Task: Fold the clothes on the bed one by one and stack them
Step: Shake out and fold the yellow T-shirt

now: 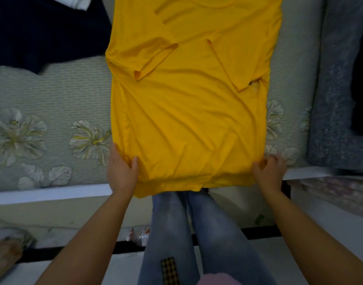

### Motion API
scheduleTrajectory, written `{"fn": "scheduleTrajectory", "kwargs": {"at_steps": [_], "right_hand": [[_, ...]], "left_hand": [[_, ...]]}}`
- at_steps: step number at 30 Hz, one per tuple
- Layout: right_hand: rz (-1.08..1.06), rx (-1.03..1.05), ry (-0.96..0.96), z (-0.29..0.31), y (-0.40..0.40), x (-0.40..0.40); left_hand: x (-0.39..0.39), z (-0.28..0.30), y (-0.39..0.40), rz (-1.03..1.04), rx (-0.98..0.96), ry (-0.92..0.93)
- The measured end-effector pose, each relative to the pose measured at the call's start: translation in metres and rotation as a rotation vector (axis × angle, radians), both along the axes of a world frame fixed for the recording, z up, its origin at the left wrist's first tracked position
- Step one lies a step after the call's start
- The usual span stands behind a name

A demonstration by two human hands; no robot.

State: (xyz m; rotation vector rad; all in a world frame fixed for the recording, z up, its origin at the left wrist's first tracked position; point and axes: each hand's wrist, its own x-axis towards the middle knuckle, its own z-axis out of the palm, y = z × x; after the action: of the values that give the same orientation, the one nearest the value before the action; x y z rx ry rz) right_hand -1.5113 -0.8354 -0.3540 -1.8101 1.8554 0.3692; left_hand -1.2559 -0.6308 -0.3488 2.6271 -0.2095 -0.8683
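A yellow T-shirt (pixel 189 112) lies lengthwise on the bed, both sleeves folded inward over its body, its hem hanging a little over the near edge. My left hand (pixel 122 169) pinches the hem's left corner, thumb on top of the cloth. My right hand (pixel 269 171) grips the hem's right corner with curled fingers. A dark navy garment (pixel 43 36) lies at the far left, with a white piece (pixel 80 2) on it at the top edge.
The bed has a pale green cover with flower prints (pixel 53 112). A grey-blue blanket (pixel 337 99) runs along the right side. My legs in blue jeans (pixel 189 233) stand against the bed's near edge.
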Motion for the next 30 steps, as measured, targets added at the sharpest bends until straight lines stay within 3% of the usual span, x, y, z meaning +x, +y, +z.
{"fn": "scheduleTrajectory", "kwargs": {"at_steps": [4, 10, 16, 21, 24, 27, 30], "right_hand": [[-0.075, 0.046, -0.17, 0.007, 0.004, -0.012], [-0.532, 0.061, -0.282, 0.008, -0.021, -0.045], [-0.301, 0.239, -0.352, -0.002, 0.005, -0.039], [-0.217, 0.247, -0.266, -0.017, 0.055, -0.031], [0.036, 0.24, -0.172, -0.026, 0.065, -0.027], [0.097, 0.373, -0.173, -0.026, 0.07, -0.023], [0.12, 0.38, -0.148, -0.018, 0.07, -0.024]], "left_hand": [[-0.016, 0.003, 0.014, 0.107, -0.035, 0.011], [-0.013, 0.009, 0.045, 0.094, -0.028, 0.035], [-0.04, 0.005, 0.059, 0.182, -0.066, 0.147], [-0.061, -0.002, 0.074, 0.264, 0.035, 0.229], [-0.067, -0.004, 0.08, 0.185, 0.046, 0.285], [-0.075, -0.001, 0.087, 0.11, -0.002, 0.262], [-0.078, 0.009, 0.097, 0.01, -0.081, 0.148]]}}
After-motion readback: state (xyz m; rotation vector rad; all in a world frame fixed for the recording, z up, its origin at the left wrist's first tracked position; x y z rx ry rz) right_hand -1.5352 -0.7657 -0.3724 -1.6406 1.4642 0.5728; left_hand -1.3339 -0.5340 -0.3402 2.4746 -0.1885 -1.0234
